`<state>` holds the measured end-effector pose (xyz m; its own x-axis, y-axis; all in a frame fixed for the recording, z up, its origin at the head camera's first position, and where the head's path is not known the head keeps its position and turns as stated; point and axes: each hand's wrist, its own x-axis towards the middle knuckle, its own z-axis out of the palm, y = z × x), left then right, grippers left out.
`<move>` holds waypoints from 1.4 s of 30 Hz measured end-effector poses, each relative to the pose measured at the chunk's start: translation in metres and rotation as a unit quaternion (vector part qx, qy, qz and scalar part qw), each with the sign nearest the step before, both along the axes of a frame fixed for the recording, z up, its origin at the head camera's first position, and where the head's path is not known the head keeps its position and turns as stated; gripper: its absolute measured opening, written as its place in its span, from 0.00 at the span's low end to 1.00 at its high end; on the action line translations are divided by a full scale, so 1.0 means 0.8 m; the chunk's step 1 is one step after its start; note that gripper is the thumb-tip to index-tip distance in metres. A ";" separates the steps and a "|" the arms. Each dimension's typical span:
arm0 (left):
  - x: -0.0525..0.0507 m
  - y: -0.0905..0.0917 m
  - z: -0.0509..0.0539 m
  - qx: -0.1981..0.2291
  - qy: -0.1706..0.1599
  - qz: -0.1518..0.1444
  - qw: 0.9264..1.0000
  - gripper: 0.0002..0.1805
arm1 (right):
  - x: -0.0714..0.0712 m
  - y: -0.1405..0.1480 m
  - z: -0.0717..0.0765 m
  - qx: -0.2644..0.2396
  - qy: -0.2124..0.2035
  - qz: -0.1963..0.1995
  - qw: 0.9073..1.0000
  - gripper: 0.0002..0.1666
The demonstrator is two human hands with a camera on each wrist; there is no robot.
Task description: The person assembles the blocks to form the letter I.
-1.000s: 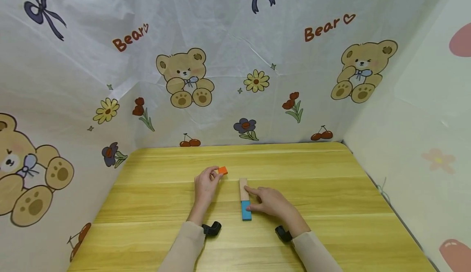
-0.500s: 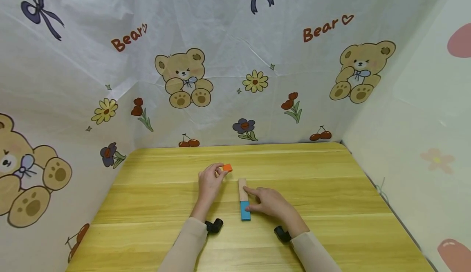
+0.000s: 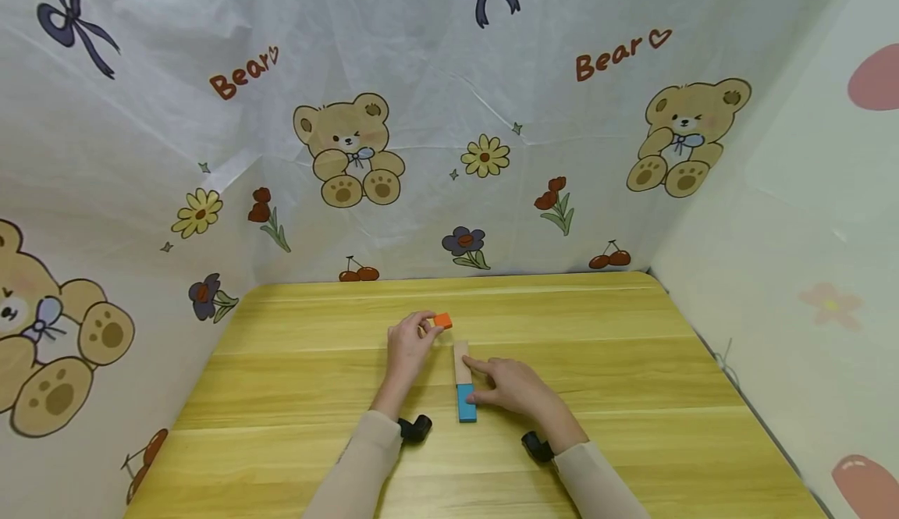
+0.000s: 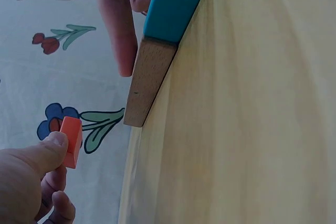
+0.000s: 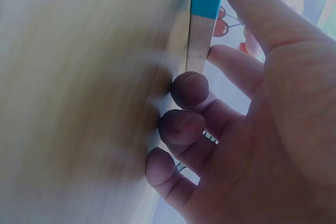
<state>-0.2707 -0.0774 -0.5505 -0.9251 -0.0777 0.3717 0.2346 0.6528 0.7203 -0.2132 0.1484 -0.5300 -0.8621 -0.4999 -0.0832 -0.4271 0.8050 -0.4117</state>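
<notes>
My left hand (image 3: 409,347) pinches a small orange block (image 3: 443,321) between thumb and fingers, raised above the table in the left wrist view. A blue block (image 3: 466,410) and a plain wooden block (image 3: 460,373) lie end to end on the table, touching, the wooden one farther away. My right hand (image 3: 516,386) rests beside this row, its index fingertip on the wooden block and its thumb on the blue one. In the right wrist view its other fingers (image 5: 184,124) bend loosely and hold nothing. The orange block is just beyond the wooden block's far end, apart from it.
The wood-grain table (image 3: 597,332) extends around both hands. Behind it hangs a white cloth (image 3: 414,222) printed with bears and flowers; a pale wall (image 3: 787,230) borders the right side. Each wrist carries a black camera.
My left hand has moved right with the orange block, toward the far end of the wooden block. The right hand and the two-block row have stayed in place.
</notes>
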 end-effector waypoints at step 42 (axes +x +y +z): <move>-0.024 0.015 -0.028 -0.003 -0.067 -0.072 0.995 0.12 | 0.000 0.000 -0.002 -0.005 0.005 0.009 1.000 0.44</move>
<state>-0.2901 -0.0655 -0.5726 -0.9678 0.0606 0.2444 0.2279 0.6234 0.7480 -0.2136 0.1487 -0.5314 -0.8533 -0.5166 -0.0702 -0.4460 0.7931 -0.4149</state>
